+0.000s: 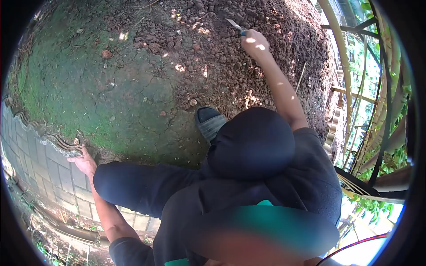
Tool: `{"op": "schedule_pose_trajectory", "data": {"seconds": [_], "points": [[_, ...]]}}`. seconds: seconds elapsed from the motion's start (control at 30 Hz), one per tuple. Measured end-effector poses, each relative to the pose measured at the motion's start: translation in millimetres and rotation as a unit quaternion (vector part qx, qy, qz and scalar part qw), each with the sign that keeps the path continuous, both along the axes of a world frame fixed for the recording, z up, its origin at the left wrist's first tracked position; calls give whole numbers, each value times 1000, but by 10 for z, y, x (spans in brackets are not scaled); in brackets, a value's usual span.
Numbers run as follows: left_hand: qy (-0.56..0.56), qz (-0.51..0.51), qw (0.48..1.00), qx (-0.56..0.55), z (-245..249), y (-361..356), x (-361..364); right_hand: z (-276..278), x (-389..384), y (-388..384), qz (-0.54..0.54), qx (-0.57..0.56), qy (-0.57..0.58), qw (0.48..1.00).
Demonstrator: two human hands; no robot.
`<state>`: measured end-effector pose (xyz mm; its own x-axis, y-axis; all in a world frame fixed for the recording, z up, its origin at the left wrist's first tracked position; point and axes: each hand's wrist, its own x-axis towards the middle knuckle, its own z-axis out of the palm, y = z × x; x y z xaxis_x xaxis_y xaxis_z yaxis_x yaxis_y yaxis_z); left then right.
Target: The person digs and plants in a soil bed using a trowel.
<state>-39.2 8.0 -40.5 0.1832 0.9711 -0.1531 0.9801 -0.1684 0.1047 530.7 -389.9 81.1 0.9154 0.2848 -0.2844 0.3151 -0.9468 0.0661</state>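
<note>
Right hand — grip wrapped on trowel, blade at loose soil. Left hand on wavy edging beside pavers; can't tell if gripping — open mossy ground between.

Blade: silvery, beyond the right fingers.
Handle: blue-green, at the same fingers.
Soil: red-brown, light-dappled, around them.
Moss: green, dark-cracked, ahead of the left fingers.
Edging: grey, wavy-ridged, at the left fingers.
Pavers: grey, dark-jointed, beside them.
Shoe: dark grey, band-striped, between both hands' fingers.
</note>
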Motion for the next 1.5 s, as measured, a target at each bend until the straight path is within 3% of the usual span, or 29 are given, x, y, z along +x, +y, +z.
{"op": "schedule_pose_trajectory", "data": {"seconds": [0.07, 0.1, 0.17, 0.2, 0.3, 0.4, 0.5, 0.6, 0.63, 0.7, 0.73, 0.8, 0.83, 0.9, 1.1, 1.2, 1.23, 1.4, 1.5], "points": [[-54, 59, 997, -15, 332, -181, 284, -179, -28, 201, -4, 12, -7, 1000], [-41, 20, 999, -2, 187, -94, 147, -448, 108, 163, 85, 46, -70, 993], [-19, -26, 999, 12, -120, 41, -141, -364, 472, 499, -10, 47, 7, 999], [-9, -35, 999, 15, -160, 39, -202, -416, 729, 508, 14, 48, -25, 998], [-9, 23, 1000, 13, 209, -95, 192, -425, 888, 574, 42, 35, -27, 998], [8, 77, 996, -35, 481, -204, 427, -813, 533, 666, -39, 65, -44, 996], [-16, 68, 997, -23, 440, -207, 383, -1231, 416, 612, -71, 95, -84, 989], [-30, 22, 999, 23, 242, -133, 208, -726, 634, 481, -35, 116, -28, 992], [-29, 37, 999, 6, 265, -164, 221, -407, 613, 448, 19, 112, -14, 993], [-30, 65, 997, -25, 419, -192, 351, 179, 304, 428, 4, 132, 17, 991], [10, 72, 997, -37, 459, -195, 399, 217, 201, 378, 13, 116, 11, 993], [2, 67, 997, -34, 492, -213, 437, 149, 24, 266, 31, 85, 0, 996], [-1, 67, 997, -32, 501, -227, 429, 25, -1, 236, 64, 32, 53, 996], [-12, 61, 998, -27, 447, -206, 373, -304, -221, 202, 30, 21, 9, 999], [-61, 47, 997, -30, 436, -203, 369, -691, -580, -31, -45, 55, 33, 997], [-35, 69, 996, -47, 489, -233, 375, -204, -562, 95, -81, 136, 38, 987], [-34, 66, 996, -42, 465, -231, 358, -207, -515, 86, -35, 131, 7, 991], [-14, 58, 997, -42, 291, -125, 251, -668, -159, 58, -45, 100, -9, 994], [-15, 61, 997, -37, 384, -177, 321, -377, -78, 230, -65, 97, 23, 993]]}}
